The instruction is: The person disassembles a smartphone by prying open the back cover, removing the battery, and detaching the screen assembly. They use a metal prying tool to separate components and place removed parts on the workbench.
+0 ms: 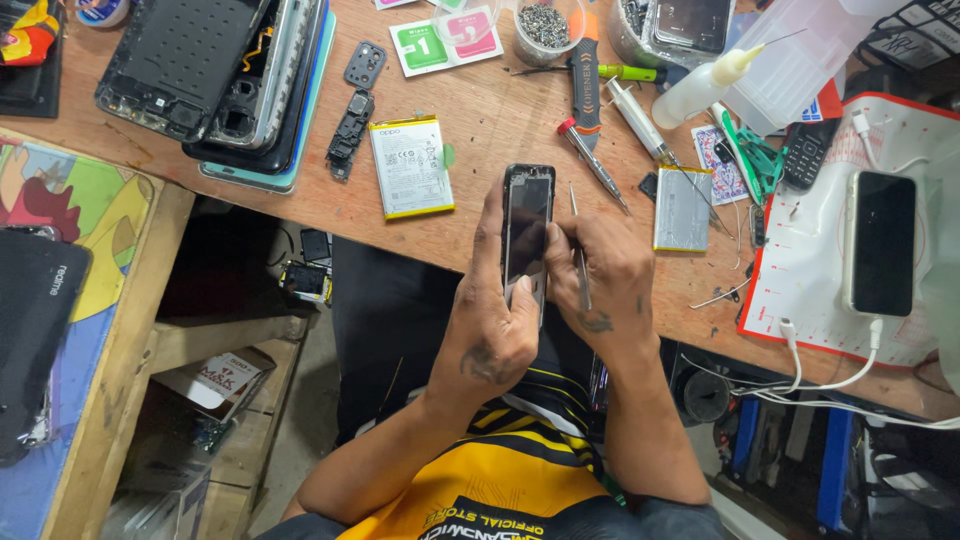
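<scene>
My left hand (492, 320) grips an opened phone body (526, 225) upright over the front edge of the wooden workbench (480, 120), thumb along its lower right side. My right hand (610, 285) holds slim metal tweezers (578, 250), their tip resting at the phone's right edge. A white phone battery (410, 165) lies on the bench just left of the phone. A grey battery (683, 207) lies to the right.
Stacked phone shells (230, 85) sit at the back left. Screwdrivers (593, 160), a syringe (640, 122), a squeeze bottle (700, 88) and a cup of screws (545, 28) lie behind. A phone (882, 255) on a white mat charges at the right. A low colourful table (70, 300) stands left.
</scene>
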